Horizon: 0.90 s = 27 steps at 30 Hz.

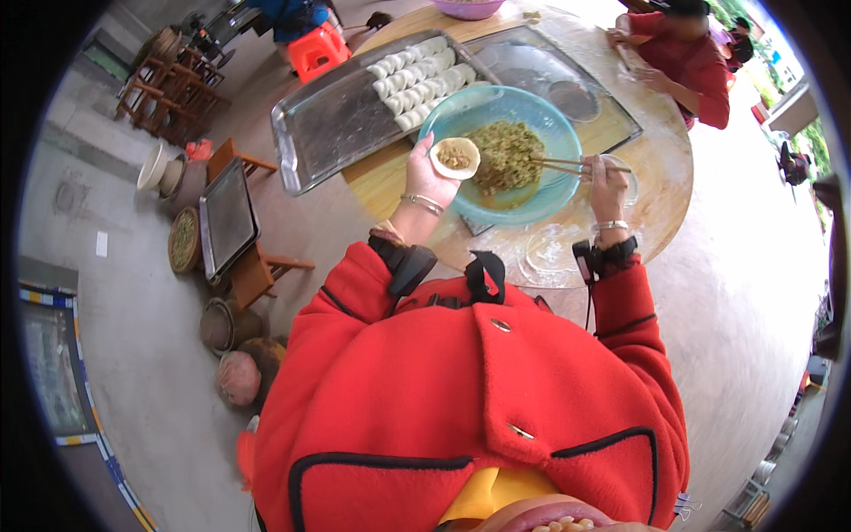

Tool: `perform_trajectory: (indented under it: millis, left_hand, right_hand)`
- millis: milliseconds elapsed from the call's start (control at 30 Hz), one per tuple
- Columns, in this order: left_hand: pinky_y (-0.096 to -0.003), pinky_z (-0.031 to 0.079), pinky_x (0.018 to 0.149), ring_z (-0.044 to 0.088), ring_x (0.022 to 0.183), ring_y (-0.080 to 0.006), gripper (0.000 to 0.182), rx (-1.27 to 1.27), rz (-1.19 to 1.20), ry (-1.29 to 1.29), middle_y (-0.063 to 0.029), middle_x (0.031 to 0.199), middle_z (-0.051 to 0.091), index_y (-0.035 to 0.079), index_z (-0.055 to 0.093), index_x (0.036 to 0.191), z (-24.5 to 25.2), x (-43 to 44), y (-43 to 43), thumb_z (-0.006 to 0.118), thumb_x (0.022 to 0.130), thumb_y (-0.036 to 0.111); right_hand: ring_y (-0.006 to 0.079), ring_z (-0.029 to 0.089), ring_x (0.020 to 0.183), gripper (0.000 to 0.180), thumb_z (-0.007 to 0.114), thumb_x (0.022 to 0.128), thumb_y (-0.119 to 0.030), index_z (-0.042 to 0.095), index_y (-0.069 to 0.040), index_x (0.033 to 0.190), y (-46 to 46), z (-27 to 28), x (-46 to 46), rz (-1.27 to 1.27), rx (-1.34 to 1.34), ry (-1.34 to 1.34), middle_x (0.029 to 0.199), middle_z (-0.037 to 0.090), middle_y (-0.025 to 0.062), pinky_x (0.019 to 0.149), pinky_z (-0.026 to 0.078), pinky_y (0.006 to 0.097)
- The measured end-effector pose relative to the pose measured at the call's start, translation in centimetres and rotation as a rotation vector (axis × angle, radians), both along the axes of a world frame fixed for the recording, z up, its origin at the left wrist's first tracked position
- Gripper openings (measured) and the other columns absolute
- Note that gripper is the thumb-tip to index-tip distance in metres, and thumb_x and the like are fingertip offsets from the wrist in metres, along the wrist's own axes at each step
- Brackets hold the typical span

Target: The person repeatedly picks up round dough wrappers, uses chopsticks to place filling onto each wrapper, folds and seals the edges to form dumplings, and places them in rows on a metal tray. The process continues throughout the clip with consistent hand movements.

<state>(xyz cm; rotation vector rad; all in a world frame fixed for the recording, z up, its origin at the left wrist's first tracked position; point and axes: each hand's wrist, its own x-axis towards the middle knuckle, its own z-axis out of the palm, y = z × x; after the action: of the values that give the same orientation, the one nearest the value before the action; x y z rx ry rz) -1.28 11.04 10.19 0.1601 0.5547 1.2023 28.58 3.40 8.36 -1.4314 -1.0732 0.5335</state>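
On my left hand (425, 174) lies a round dough wrapper (441, 161) with a small heap of filling (455, 157) in its middle. The hand is at the near left rim of a translucent blue plastic bowl (442, 116). Inside that bowl is a mound of greenish-brown minced filling (505, 149). My right hand (606, 183), beyond the bowl's right rim, grips a pair of wooden chopsticks (565, 166). Their tips reach into the mound. Behind the bowl, a metal tray (332, 110) carries several rows of shaped white dumplings (422, 76).
The round wooden table (658, 166) is dusted with flour. A dark-edged sheet (525, 50) lies behind the bowl, and a pink basin (469, 8) stands at the far edge. Across the table, a person in red (691, 60) handles dough. Another metal tray (229, 213) rests on wooden stools at left.
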Motion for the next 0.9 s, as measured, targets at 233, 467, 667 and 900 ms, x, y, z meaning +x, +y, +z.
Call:
perform_trajectory:
  millis: [233, 467, 667, 900]
  left_hand:
    - [-0.0468, 0.041, 0.095, 0.056, 0.102, -0.0303, 0.047, -0.015, -0.026, -0.082, -0.0141, 0.110, 0.058, 0.000, 0.051, 0.115, 1.8, -3.8, 0.1, 0.050, 0.089, 0.040]
    - [-0.0443, 0.036, 0.101, 0.051, 0.112, -0.0307, 0.069, 0.027, -0.160, -0.095, -0.0175, 0.119, 0.054, -0.007, 0.045, 0.122, 2.3, -5.9, 1.0, 0.045, 0.090, 0.053]
    - [-0.0443, 0.032, 0.105, 0.047, 0.118, -0.0311, 0.076, 0.094, -0.315, -0.104, -0.0191, 0.127, 0.049, -0.008, 0.039, 0.128, 2.5, -7.5, 2.5, 0.042, 0.089, 0.056]
    - [-0.0427, 0.035, 0.102, 0.051, 0.113, -0.0297, 0.070, 0.043, -0.415, -0.120, -0.0181, 0.120, 0.053, -0.009, 0.043, 0.122, 2.6, -11.8, 4.2, 0.041, 0.091, 0.053]
  right_hand:
    - [0.0182, 0.060, 0.099, 0.035, 0.062, 0.088, -0.027, 0.064, 0.002, 0.107, -2.2, -0.8, 1.9, -0.079, 0.019, 0.070, 0.109, 0.064, 0.0110, 0.083, 0.047, 0.0311]
    - [0.0260, 0.057, 0.099, 0.022, 0.068, 0.078, -0.003, 0.061, -0.002, 0.098, -9.1, 4.2, -8.7, -0.623, 0.412, -0.749, 0.107, 0.061, 0.0122, 0.086, 0.045, 0.0370]
    - [0.0284, 0.059, 0.093, 0.019, 0.067, 0.073, 0.000, 0.062, -0.004, 0.091, -4.0, 5.2, -21.5, -0.008, 0.286, -0.832, 0.095, 0.064, 0.0111, 0.081, 0.048, 0.0363]
    - [0.0312, 0.060, 0.072, 0.008, 0.063, 0.080, -0.009, 0.064, -0.002, 0.084, -1.7, 1.8, -28.3, 0.046, 0.076, -0.596, 0.080, 0.062, 0.0126, 0.066, 0.049, 0.0372]
